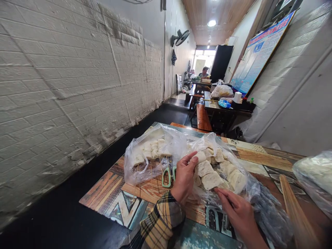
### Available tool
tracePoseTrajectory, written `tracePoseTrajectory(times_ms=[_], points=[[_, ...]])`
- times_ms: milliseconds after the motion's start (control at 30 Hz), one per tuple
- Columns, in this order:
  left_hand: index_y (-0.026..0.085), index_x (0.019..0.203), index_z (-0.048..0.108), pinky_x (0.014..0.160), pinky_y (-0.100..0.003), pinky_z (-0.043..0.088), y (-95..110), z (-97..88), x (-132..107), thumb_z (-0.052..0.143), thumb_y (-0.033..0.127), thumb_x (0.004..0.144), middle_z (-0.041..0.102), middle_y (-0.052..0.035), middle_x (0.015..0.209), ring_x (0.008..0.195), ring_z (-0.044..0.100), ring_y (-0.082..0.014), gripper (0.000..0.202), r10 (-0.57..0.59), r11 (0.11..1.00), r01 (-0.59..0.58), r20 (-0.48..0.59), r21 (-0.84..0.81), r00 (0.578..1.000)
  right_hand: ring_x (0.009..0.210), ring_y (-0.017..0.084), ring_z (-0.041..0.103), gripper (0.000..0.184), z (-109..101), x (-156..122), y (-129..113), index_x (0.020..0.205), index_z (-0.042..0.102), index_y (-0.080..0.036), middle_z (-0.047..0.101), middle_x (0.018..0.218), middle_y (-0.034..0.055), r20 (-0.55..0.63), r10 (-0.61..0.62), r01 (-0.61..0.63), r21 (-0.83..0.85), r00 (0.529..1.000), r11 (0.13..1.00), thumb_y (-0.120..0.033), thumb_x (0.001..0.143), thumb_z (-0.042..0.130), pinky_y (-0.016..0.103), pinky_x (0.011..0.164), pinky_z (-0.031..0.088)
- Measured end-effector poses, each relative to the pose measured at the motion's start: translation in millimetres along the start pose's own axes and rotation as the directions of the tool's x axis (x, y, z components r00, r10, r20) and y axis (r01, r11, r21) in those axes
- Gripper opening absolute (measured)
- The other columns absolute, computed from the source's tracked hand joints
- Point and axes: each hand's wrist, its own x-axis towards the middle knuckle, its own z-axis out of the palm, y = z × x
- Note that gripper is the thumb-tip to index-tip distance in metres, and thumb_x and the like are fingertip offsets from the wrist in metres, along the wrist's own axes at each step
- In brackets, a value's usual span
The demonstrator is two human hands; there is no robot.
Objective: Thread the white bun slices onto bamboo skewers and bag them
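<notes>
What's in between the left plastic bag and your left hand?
Green-handled scissors lie between the left plastic bag and the left hand, seen in the head view.

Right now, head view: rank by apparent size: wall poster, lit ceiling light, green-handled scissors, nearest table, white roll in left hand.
1. Nearest table
2. Wall poster
3. Green-handled scissors and white roll: too close to rank
4. Ceiling light

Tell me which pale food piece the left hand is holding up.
The rolled-looking piece in the grip of the left hand; the flatter pieces just below it lie spread in the clear bag.
</notes>
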Motion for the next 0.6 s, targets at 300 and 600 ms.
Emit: tracePoseTrajectory(times_ms=[300,600], points=[[0.014,0.098,0.076,0.072,-0.028,0.05,-1.7,1.6,-0.3,0.086,0.032,0.061,0.077,-0.0089,0.087,0.076,0.069,-0.0184,0.042,-0.019,1.0,0.019,0.005,-0.002,1.0,0.078,0.027,0.077,0.037,1.3,-0.1,1.2,0.086,0.08,-0.022,0.08,0.087,0.0073,-0.033,-0.017,0.016,-0.037,0.999,0.999,-0.04,0.093,0.049,0.037,0.069,0.063],[0.014,0.096,0.076,0.074,-0.028,0.05,-3.5,4.2,-3.0,0.086,0.034,0.061,0.077,-0.0088,0.088,0.078,0.069,-0.0189,0.041,-0.017,1.0,0.016,0.015,0.013,1.0,0.075,0.026,0.076,0.039,-0.2,1.0,-2.3,0.084,0.078,-0.02,0.08,0.083,0.0068,-0.04,-0.034,0.031,-0.065,0.999,0.997,-0.041,0.094,0.047,0.035,0.068,0.062]])
